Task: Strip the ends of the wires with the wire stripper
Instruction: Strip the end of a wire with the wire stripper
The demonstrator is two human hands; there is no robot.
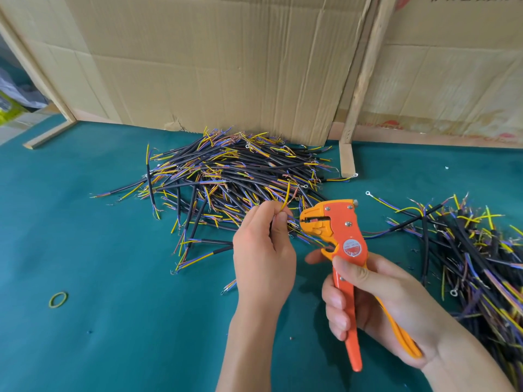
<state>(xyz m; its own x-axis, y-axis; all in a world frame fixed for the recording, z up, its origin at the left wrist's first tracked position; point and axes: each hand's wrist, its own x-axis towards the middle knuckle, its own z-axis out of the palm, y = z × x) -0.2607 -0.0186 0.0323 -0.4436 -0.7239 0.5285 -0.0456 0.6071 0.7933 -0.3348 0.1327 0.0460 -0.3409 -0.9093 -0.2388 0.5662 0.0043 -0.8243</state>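
Note:
My left hand (263, 250) pinches a short cable near its end, where thin yellow, blue and brown cores (286, 200) fan out above and beside my fingers. One blue core runs from my fingers to the jaws of the orange wire stripper (336, 230). My right hand (376, 304) grips the stripper's two handles, with the jaws pointing left towards my left hand. A big pile of black cables with coloured cores (226, 176) lies on the green table behind my hands.
A second heap of cables (475, 250) lies at the right. Cardboard sheets (212, 66) and a wooden post (362, 89) stand along the back of the green table (99, 321). A yellow-green rubber band (58, 299) lies at the left.

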